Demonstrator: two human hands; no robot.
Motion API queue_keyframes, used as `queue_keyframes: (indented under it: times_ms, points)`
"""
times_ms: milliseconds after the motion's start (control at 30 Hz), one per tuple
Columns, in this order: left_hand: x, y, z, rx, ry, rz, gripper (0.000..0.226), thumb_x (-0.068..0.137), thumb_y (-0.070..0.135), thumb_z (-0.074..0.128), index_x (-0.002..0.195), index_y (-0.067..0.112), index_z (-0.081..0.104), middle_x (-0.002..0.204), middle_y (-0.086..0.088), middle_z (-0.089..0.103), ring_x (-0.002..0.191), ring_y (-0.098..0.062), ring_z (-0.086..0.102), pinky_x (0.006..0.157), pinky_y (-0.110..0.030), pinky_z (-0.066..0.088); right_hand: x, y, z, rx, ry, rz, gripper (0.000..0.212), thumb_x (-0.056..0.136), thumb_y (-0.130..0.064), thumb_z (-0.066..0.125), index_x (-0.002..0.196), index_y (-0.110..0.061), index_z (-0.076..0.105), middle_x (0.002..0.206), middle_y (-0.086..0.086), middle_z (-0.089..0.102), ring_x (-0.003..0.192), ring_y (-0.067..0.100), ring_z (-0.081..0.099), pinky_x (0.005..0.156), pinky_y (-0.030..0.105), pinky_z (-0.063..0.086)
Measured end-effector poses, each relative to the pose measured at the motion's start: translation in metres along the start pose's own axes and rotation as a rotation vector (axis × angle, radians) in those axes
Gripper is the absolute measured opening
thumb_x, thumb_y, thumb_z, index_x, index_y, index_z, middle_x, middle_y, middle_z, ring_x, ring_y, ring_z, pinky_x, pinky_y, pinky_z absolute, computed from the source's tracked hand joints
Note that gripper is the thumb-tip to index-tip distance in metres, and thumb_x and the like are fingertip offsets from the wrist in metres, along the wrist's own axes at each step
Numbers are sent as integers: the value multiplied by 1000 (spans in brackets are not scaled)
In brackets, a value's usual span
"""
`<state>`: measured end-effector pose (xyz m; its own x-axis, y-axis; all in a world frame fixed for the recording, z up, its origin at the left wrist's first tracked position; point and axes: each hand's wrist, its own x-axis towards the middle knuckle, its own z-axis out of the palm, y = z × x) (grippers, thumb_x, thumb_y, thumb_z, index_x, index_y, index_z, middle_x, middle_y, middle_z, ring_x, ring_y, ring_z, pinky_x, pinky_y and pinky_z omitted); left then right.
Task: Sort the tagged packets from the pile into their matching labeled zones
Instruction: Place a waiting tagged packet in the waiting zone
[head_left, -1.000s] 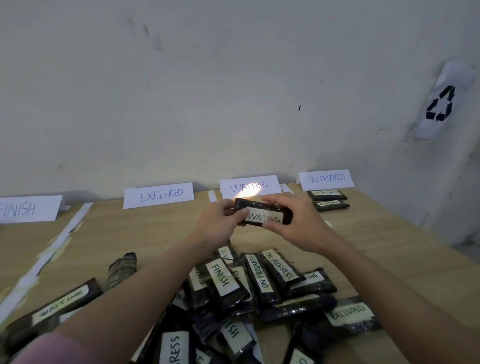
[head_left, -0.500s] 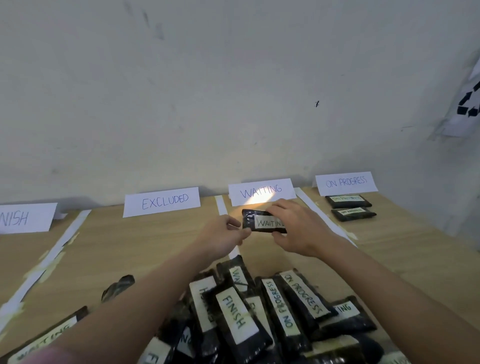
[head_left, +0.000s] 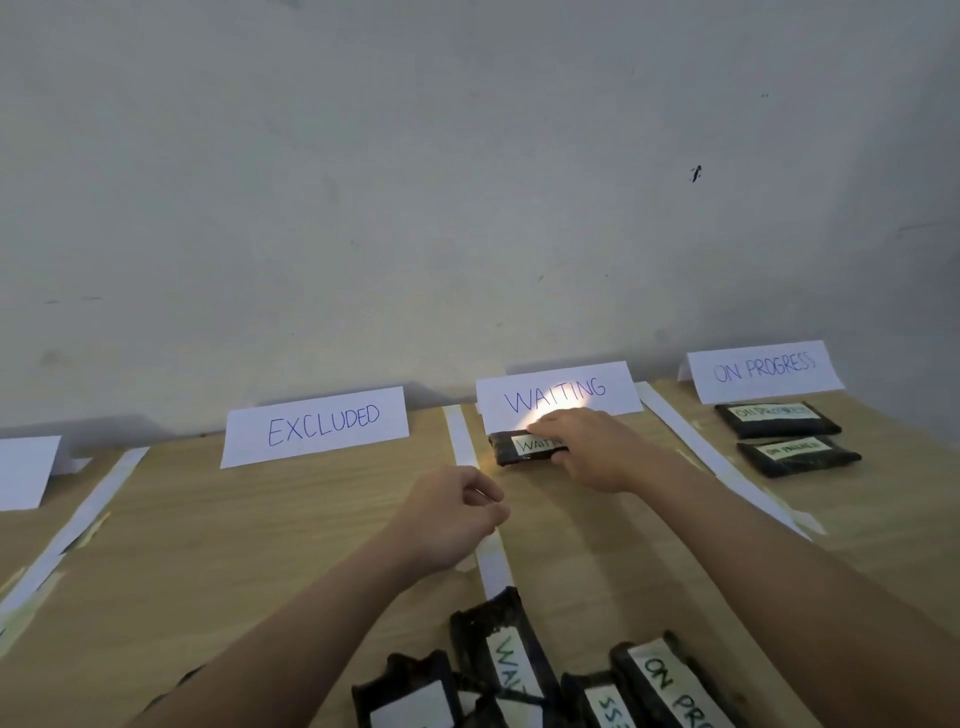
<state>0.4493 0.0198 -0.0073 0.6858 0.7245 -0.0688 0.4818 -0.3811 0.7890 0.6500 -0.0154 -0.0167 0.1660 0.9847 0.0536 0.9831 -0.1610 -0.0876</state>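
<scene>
Fingers of the right hand are lying curled over a black packet tagged WAITING, holding it against the table near the far edge.
That packet is lying just before the WAITING sign, between two white strips; the left hand is hovering loosely curled, holding nothing, while the pile is sitting at the near edge.
</scene>
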Motion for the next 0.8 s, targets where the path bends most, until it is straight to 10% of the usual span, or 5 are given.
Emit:
queue_keyframes:
  times_ms: [400, 800]
  points:
    - [3, -7, -4, 28, 21, 48, 13, 86, 17, 60, 97, 13, 64, 92, -5, 68, 74, -8, 57, 59, -14, 40, -7, -6, -2, -27, -22, 5, 51, 87, -16, 52, 137, -21, 40, 142, -2, 42, 129, 18, 37, 102, 35, 34]
    - [-73, -1, -40, 150, 46, 90, 9, 84, 18, 62, 92, 16, 64, 83, 0, 65, 82, -15, 62, 62, -16, 41, -104, -85, -40, 283, 177, -178, 10, 79, -17, 66, 71, -12, 63, 70, -3, 64, 69, 12, 59, 67, 31, 51]
